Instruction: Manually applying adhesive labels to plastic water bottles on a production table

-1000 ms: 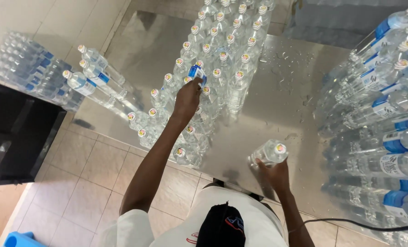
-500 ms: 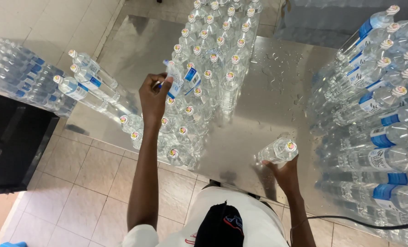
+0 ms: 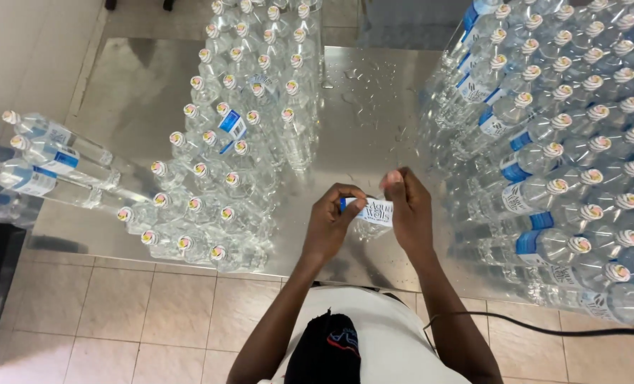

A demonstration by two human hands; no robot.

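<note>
- Both hands meet at the table's (image 3: 374, 99) near edge: left hand (image 3: 329, 226) and right hand (image 3: 409, 212) pinch a blue-and-white label (image 3: 374, 211) against a clear bottle (image 3: 371, 226).
- Labelled bottles (image 3: 544, 142) stack right; many bare bottles (image 3: 238, 142) wait left.

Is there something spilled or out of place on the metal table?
Yes. Water drops lie scattered on the bare table between the two bottle groups. A blue label sits loose among the upright unlabelled bottles.
</note>
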